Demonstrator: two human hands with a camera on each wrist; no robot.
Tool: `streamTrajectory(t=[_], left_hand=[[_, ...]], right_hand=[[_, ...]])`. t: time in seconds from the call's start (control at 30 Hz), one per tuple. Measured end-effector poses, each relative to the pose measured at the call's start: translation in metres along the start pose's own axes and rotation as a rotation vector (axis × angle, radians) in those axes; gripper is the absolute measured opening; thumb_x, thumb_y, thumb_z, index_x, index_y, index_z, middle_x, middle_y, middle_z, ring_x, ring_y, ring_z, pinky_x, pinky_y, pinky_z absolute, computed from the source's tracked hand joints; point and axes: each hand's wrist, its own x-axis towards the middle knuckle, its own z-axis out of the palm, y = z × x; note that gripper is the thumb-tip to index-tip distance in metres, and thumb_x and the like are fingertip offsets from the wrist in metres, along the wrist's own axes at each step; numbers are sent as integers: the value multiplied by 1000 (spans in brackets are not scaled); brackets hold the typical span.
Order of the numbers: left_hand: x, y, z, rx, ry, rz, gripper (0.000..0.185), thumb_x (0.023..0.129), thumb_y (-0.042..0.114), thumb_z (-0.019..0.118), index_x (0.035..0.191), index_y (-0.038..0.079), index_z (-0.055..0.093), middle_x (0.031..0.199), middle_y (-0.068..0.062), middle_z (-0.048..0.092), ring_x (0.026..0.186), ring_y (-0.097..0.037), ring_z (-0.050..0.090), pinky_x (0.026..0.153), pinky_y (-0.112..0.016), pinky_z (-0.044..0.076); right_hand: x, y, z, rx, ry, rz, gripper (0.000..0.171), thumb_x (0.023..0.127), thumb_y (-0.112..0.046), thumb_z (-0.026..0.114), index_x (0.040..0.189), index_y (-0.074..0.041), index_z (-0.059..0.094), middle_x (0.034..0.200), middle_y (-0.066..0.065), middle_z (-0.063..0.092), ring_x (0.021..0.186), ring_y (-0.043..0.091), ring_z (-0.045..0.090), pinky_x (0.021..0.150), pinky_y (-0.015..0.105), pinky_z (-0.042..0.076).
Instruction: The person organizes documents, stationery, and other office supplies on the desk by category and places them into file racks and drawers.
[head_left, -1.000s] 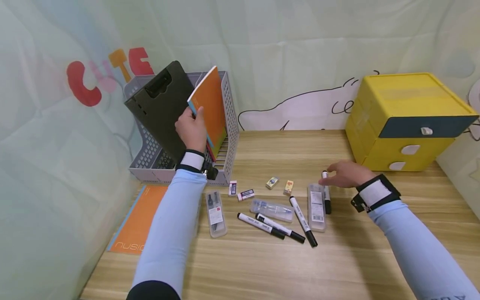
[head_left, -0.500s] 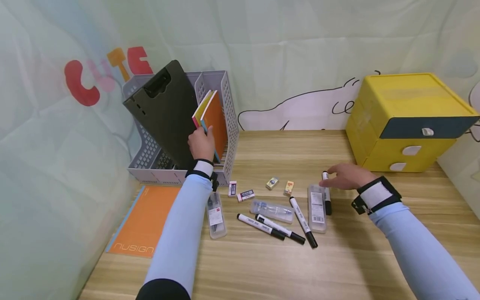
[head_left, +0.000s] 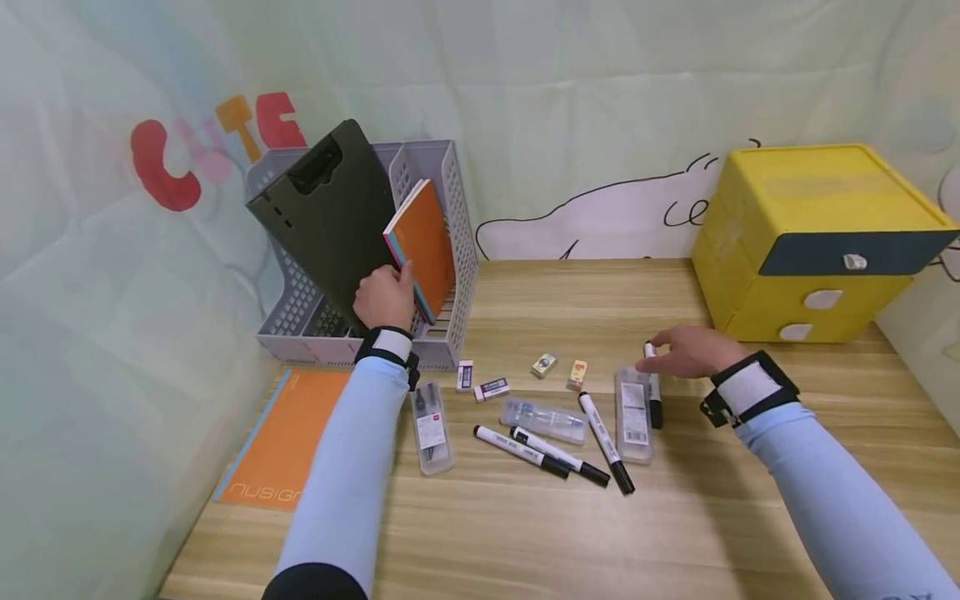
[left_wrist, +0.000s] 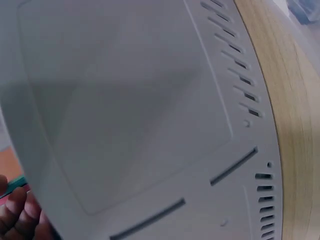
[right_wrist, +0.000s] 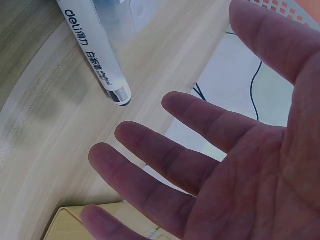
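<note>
Judging from how things lie, the sorting is only partly done: an orange notebook [head_left: 422,246] is gripped at its lower edge by the left hand [head_left: 385,297] and is held tilted inside the right compartment of the grey file rack [head_left: 459,250], beside a dark clipboard [head_left: 330,221]. A second orange notebook [head_left: 281,442], markers [head_left: 606,442], erasers [head_left: 491,389] and clear cases [head_left: 632,414] are left on the table [head_left: 675,517]. The right hand [head_left: 686,350] is relaxed and grasps nothing, hovering by a marker's white end [head_left: 649,351]. Its spread fingers [right_wrist: 165,165] are shown plainly only in the right wrist view, while the left wrist view is filled by the rack's wall [left_wrist: 150,125].
</note>
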Motion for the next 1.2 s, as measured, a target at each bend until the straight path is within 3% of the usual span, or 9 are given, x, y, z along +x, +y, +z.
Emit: streamTrajectory(t=[0.3, 0.53, 0.73, 0.8, 1.03, 1.2], left_hand=[[-3, -5, -11, -19, -46, 18, 52, 100, 51, 52, 74, 7, 62, 65, -9, 56, 66, -31, 60, 56, -40, 40], [-8, -11, -18, -52, -41, 33, 43, 101, 42, 56, 80, 5, 65, 72, -12, 62, 71, -33, 62, 62, -45, 45], [-12, -15, -29, -62, -59, 77, 41, 100, 41, 58, 82, 4, 67, 72, -13, 63, 70, -34, 62, 58, -43, 44], [-12, -15, -35, -50, -92, 102, 40, 99, 40, 59, 83, 4, 66, 73, -13, 63, 69, -33, 61, 56, -42, 43], [-10, -23, -71, 59, -306, 183, 39, 97, 40, 61, 90, 3, 70, 82, -15, 66, 72, -34, 60, 58, -43, 46], [-7, -34, -94, 113, -404, 222, 36, 95, 35, 64, 80, 3, 71, 70, -11, 62, 64, -29, 57, 50, -38, 41]], right_hand=[[2, 0, 0, -12, 0, -12, 72, 96, -49, 58, 136, 11, 50, 136, 35, 50, 117, 46, 52, 100, 60, 40], [1, -2, 0, -5, -11, -5, 73, 96, -51, 58, 136, 10, 50, 137, 35, 49, 118, 46, 51, 100, 60, 39], [1, -2, 1, -6, -6, -6, 73, 96, -51, 57, 136, 10, 50, 136, 35, 49, 117, 45, 52, 100, 61, 39], [1, -1, 2, -6, -5, -7, 74, 96, -51, 57, 136, 10, 50, 137, 35, 49, 117, 46, 52, 100, 61, 39], [0, 1, 2, 17, -9, 3, 74, 96, -52, 58, 136, 10, 50, 137, 35, 48, 116, 46, 52, 99, 61, 40], [0, 2, 2, 26, -11, 12, 74, 96, -51, 58, 137, 10, 49, 137, 36, 48, 116, 46, 52, 98, 62, 40]])
